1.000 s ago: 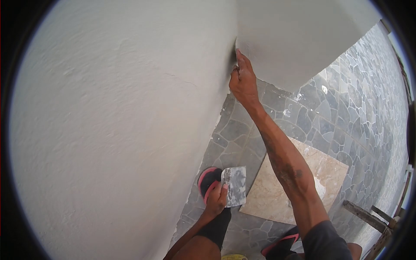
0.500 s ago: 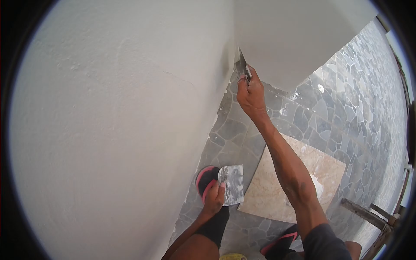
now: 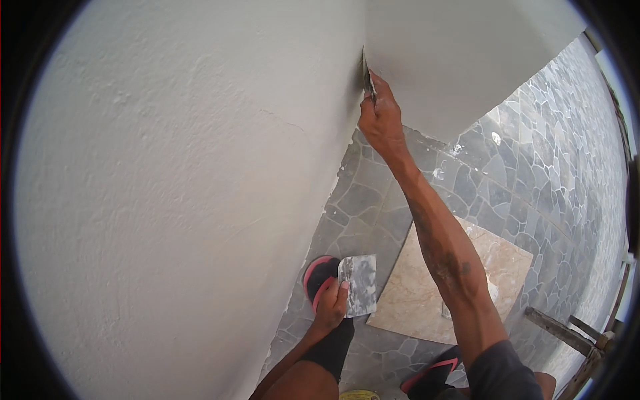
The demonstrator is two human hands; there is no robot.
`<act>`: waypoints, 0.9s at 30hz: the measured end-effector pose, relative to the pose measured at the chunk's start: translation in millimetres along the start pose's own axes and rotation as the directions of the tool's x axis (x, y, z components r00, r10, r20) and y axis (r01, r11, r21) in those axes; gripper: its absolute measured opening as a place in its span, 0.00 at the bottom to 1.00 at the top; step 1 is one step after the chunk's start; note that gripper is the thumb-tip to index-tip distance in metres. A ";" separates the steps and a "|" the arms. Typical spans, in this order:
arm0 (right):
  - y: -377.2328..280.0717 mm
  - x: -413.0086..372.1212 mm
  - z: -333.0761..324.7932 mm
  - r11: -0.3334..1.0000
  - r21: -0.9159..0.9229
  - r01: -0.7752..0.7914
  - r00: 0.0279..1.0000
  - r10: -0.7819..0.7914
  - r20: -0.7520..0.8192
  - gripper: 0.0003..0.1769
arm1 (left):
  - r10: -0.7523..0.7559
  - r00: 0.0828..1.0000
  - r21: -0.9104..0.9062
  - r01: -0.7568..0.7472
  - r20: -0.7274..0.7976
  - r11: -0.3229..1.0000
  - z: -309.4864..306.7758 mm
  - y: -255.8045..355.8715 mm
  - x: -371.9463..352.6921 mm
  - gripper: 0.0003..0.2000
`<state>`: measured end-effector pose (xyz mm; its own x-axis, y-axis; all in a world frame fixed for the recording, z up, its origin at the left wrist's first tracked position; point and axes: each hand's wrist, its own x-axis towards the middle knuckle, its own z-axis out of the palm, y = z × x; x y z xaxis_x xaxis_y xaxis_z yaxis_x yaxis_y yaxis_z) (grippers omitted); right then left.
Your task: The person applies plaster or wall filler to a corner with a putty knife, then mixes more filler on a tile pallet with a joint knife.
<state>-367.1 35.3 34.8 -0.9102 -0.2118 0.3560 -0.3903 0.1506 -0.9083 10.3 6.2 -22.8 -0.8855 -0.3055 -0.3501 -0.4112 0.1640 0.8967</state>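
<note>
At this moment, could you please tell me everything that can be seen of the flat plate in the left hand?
The flat plate is thin and roughly rectangular, with a rounded upper-left corner in the picture. Its broad face, turned toward the camera, is grey and mottled with whitish smears; whether it is metal or plastic, I cannot tell. The left hand grips its left edge, thumb on the face. It appears over the stone floor, beside a black and pink sandal.

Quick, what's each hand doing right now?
Left hand: closed, holding a smeared flat plate.
Right hand: closed, holding a thin scraper at the wall corner.
</note>
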 end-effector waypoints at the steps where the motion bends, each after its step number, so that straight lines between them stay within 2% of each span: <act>1: -1.7 -1.0 0.3 1.000 -0.007 0.011 1.000 -0.011 0.006 0.27 | 0.004 1.000 0.000 -0.004 -0.003 1.000 0.3 -1.8 0.3 0.10; 7: -24.9 -26.6 10.0 0.995 -0.080 0.060 0.997 -0.056 0.054 0.32 | -0.001 1.000 -0.010 0.001 0.000 1.000 0.9 -3.5 0.1 0.10; 11: -36.3 -55.1 25.7 0.997 -0.047 0.065 0.995 -0.061 0.074 0.39 | -0.003 1.000 -0.038 0.003 0.005 0.999 1.7 -2.7 0.4 0.11; 14: -44.3 -80.6 34.9 0.981 -0.144 0.132 0.991 -0.126 0.050 0.42 | -0.036 0.999 -0.005 0.036 0.017 0.999 0.5 -0.2 0.3 0.12; 18: -62.0 -110.5 16.4 0.989 -0.075 0.131 0.974 -0.114 0.198 0.42 | -0.069 0.997 0.019 0.068 0.040 0.997 -0.8 6.6 -0.3 0.13; 19: -63.1 -114.0 8.3 0.987 -0.068 0.142 0.968 -0.125 0.217 0.38 | -0.039 0.999 -0.007 0.039 0.027 0.999 0.8 4.7 0.7 0.13; 21: -63.3 -112.1 -6.9 0.997 -0.051 0.061 0.985 -0.052 0.164 0.33 | 0.017 1.000 -0.057 -0.018 -0.004 0.998 3.7 1.3 2.0 0.14; 24: -47.4 -99.1 -19.7 0.991 0.002 -0.133 0.991 0.133 0.018 0.24 | -0.033 0.999 -0.015 0.033 0.001 0.999 2.0 3.2 -0.1 0.14; 26: -28.8 -72.8 -20.8 0.990 -0.010 -0.138 0.987 0.137 -0.085 0.23 | -0.010 1.000 -0.012 0.010 0.005 1.000 2.5 -8.4 0.0 0.14; 27: -26.9 -60.9 -20.0 0.992 -0.009 -0.127 0.989 0.126 -0.082 0.23 | -0.004 1.000 -0.011 0.004 0.005 1.000 2.3 -9.4 0.0 0.14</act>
<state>-303.9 63.5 42.0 -0.9603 -0.1116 0.2558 -0.2729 0.1850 -0.9441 13.7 6.8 -31.9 -0.8849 -0.3015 -0.3549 -0.4122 0.1523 0.8983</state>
